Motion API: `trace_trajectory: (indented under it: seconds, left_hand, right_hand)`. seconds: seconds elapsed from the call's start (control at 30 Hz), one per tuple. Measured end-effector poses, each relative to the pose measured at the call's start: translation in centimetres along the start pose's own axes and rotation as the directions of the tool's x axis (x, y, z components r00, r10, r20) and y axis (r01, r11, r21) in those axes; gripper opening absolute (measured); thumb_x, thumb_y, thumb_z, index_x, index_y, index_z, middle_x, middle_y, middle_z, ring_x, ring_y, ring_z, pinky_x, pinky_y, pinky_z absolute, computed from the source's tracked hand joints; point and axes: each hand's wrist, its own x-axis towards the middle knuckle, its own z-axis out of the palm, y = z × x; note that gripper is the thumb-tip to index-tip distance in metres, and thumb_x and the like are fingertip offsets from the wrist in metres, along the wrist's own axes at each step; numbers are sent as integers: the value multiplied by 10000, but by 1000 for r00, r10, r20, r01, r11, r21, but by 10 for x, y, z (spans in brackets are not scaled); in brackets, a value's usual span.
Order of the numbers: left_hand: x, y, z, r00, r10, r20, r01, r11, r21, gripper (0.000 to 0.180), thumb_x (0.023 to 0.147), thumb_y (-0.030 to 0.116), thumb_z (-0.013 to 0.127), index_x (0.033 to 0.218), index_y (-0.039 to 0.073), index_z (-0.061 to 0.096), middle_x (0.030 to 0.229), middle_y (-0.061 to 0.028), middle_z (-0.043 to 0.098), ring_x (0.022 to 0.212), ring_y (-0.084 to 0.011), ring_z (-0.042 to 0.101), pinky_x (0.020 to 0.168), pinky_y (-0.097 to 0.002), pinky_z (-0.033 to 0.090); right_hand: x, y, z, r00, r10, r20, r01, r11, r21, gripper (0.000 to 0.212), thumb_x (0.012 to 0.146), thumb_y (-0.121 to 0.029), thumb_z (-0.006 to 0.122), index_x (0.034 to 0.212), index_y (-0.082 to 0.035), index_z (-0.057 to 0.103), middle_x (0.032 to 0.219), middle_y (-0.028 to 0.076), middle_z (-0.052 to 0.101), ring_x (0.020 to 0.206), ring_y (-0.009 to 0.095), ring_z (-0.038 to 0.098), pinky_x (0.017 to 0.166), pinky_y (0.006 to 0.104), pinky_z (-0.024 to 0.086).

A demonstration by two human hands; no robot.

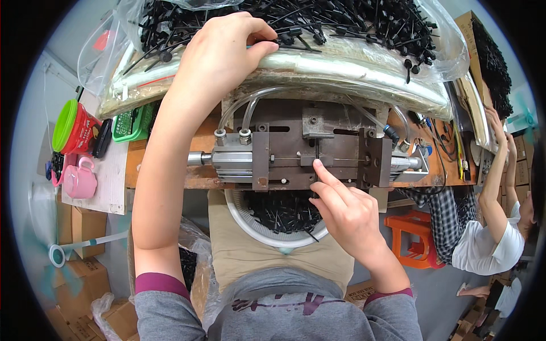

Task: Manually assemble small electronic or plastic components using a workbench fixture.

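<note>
My left hand (219, 48) reaches to the front edge of a big heap of black plastic ties (364, 23), each with a thin stem and a chunky head. Its thumb and index finger are bent together at the heap; what lies between them is mostly hidden. My right hand (350, 216) is at the middle of a dark metal clamping fixture (284, 170). The index fingertip presses at its centre block, where a thin black tie (317, 150) stands lengthwise, its lower part running under the fingers. Below, on my lap, a white round basket (236, 213) holds more black ties.
Pneumatic cylinders (232, 162) with clear hoses flank the fixture on the wooden bench (196, 176). A pink mug (79, 179), a red tub (82, 131) and a green basket (128, 126) stand left. An orange stool (412, 236) and a co-worker (489, 244) are at right.
</note>
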Motion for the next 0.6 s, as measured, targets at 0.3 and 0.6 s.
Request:
trace_trajectory:
  seconds: [0.3, 0.6]
  left_hand:
    - [-34, 23, -22, 986, -54, -161, 1, 951, -310, 160, 875, 44, 736, 1030, 7, 745, 974, -7, 639, 811, -47, 637, 642, -174, 491]
    - [-88, 67, -27, 995, -95, -9, 75, 841, -536, 307, 804, -109, 721, 1105, -51, 699, 1139, -125, 655, 946, -156, 681, 777, -248, 593]
  right_hand:
    - [29, 7, -27, 998, 11, 68, -21, 989, 145, 225, 771, -131, 784, 921, -47, 639, 1013, 108, 725, 601, 219, 644, 571, 320, 523]
    - [205, 44, -18, 917, -210, -338, 169, 974, -148, 367, 756, -261, 788, 1048, -59, 699, 993, 107, 716, 892, 298, 689, 782, 392, 563]
